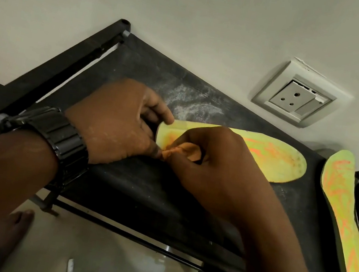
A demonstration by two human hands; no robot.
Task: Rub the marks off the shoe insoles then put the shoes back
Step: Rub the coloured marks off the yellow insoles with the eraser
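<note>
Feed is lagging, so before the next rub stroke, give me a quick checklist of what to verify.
1. Left hand holds the first insole at its heel: ok.
2. Right hand pinches the cloth: ok.
3. Cloth on the heel end: ok.
4. First insole free of marks: not ok, orange shows on the forefoot.
5. Second insole cleaned: not ok, orange marks run along it.
6. Shoes at hand: cannot tell, none in view.
</note>
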